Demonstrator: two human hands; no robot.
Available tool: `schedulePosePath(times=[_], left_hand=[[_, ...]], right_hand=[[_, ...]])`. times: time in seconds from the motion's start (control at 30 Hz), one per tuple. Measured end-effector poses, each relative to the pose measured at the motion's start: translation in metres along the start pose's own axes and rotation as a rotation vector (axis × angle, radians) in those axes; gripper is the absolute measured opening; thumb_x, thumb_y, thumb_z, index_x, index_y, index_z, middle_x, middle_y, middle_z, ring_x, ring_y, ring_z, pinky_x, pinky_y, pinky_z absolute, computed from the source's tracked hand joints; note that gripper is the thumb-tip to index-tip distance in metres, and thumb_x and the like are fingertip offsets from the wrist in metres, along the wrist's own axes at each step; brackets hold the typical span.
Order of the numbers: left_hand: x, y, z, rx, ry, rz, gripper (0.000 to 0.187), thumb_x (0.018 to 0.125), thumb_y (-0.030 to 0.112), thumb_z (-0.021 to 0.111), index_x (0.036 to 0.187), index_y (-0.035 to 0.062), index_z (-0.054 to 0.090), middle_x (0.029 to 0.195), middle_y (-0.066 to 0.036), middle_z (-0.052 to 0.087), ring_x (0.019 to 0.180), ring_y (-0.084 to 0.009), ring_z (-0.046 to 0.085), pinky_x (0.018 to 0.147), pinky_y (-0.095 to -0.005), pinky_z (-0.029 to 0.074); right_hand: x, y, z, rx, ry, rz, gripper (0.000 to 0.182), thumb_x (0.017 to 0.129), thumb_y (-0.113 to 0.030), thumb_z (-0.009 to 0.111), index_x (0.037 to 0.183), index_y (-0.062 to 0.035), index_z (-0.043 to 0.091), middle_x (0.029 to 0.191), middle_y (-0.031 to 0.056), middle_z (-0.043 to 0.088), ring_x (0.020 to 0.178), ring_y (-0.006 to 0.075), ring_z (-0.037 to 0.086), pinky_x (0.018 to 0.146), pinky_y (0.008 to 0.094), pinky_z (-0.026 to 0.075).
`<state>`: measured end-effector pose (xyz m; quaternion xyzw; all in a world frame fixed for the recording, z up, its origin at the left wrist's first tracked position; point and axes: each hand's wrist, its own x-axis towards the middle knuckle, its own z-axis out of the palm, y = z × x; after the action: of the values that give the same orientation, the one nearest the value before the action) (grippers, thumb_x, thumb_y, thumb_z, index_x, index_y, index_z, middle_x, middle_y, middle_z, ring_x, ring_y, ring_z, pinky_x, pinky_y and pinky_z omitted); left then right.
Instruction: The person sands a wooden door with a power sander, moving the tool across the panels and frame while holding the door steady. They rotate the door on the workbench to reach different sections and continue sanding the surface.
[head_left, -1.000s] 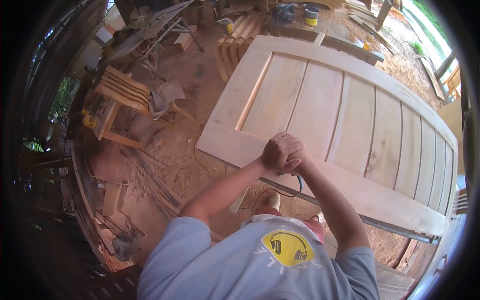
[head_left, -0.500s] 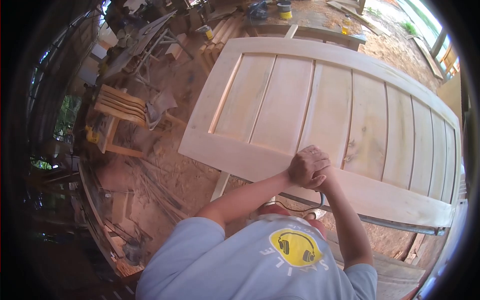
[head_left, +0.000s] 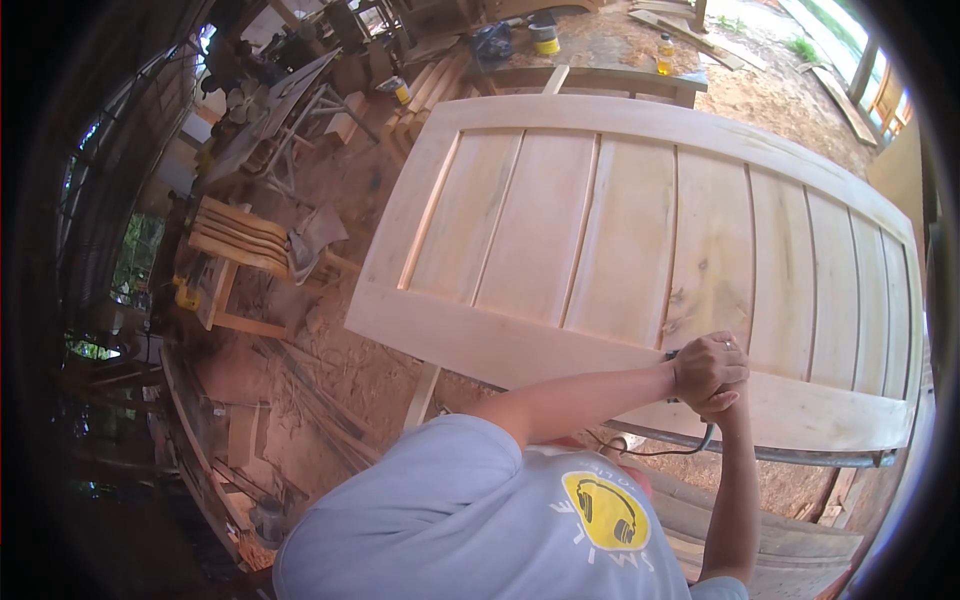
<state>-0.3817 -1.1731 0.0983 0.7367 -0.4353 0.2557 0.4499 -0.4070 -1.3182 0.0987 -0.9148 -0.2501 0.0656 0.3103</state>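
A pale wooden door (head_left: 535, 215) with vertical grooved planks and a raised frame lies flat across the view. Over its near frame rail, my left hand (head_left: 703, 366) is closed, with my right hand (head_left: 730, 394) closed against it. Both grip a corded power tool (head_left: 672, 356), of which only small dark bits show beside the fingers. Its exact kind is hidden beneath my hands. A dark cord (head_left: 690, 447) loops from below the hands toward my shirt.
Supports (head_left: 423, 396) hold the door above a sawdust-covered floor (head_left: 340, 345). Curved wooden pieces (head_left: 238, 238) are stacked on a stand to the left. Behind the door, a workbench (head_left: 610, 72) carries a tin (head_left: 545, 40) and a yellow bottle (head_left: 665, 55). Boards (head_left: 780, 540) lie at lower right.
Both hands have slid right along the near rail with the tool and cord. The view has shifted slightly, so the door sits a little lower and further left.
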Motion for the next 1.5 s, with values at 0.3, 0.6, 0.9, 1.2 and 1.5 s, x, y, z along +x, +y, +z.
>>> schedulePosePath(times=[0.3, 0.6, 0.9, 1.2, 1.5], left_hand=[[-0.024, 0.003, -0.043, 0.091, -0.024, -0.111, 0.035, 0.079, 0.032, 0.062, 0.095, 0.0015, 0.069, 0.095, -0.015, 0.069, 0.087, -0.034, 0.067, 0.094, -0.0497, 0.05], [-0.111, 0.006, -0.175, 0.327, 0.068, -0.29, 0.039, 0.084, 0.033, 0.061, 0.105, 0.0016, 0.071, 0.108, -0.018, 0.071, 0.101, -0.0363, 0.069, 0.103, -0.053, 0.049], [-0.206, 0.029, -0.303, 0.539, 0.161, -0.444, 0.039, 0.086, 0.03, 0.056, 0.109, 0.002, 0.072, 0.11, -0.018, 0.072, 0.101, -0.0382, 0.069, 0.104, -0.0529, 0.049], [-0.26, 0.054, -0.375, 0.678, 0.212, -0.559, 0.04, 0.091, 0.03, 0.051, 0.11, 0.001, 0.07, 0.11, -0.021, 0.071, 0.105, -0.0402, 0.068, 0.103, -0.0532, 0.049], [-0.211, 0.04, -0.317, 0.666, 0.234, -0.459, 0.036, 0.091, 0.026, 0.052, 0.108, 0.0008, 0.07, 0.106, -0.021, 0.071, 0.1, -0.04, 0.068, 0.098, -0.0508, 0.051]], right_hand=[[0.027, -0.025, 0.027, 0.04, -0.027, -0.113, 0.052, 0.07, -0.032, 0.074, 0.115, -0.0091, 0.064, 0.123, 0.0193, 0.06, 0.118, 0.0402, 0.054, 0.101, 0.0486, 0.044], [0.11, -0.112, 0.136, 0.076, -0.234, -0.433, 0.048, 0.068, -0.03, 0.075, 0.112, -0.0129, 0.066, 0.118, 0.0159, 0.064, 0.117, 0.0359, 0.057, 0.099, 0.0467, 0.046], [0.177, -0.196, 0.281, 0.137, -0.43, -0.658, 0.044, 0.067, -0.028, 0.077, 0.108, -0.0164, 0.067, 0.113, 0.013, 0.067, 0.116, 0.0321, 0.059, 0.097, 0.0453, 0.047], [0.199, -0.317, 0.303, 0.109, -0.39, -0.926, 0.047, 0.072, -0.033, 0.071, 0.111, -0.007, 0.066, 0.121, 0.019, 0.062, 0.116, 0.0422, 0.055, 0.101, 0.0494, 0.045], [0.184, -0.272, 0.233, 0.181, -0.307, -0.926, 0.043, 0.074, -0.025, 0.07, 0.113, -0.0074, 0.066, 0.122, 0.0167, 0.062, 0.116, 0.0375, 0.057, 0.099, 0.0461, 0.047]])
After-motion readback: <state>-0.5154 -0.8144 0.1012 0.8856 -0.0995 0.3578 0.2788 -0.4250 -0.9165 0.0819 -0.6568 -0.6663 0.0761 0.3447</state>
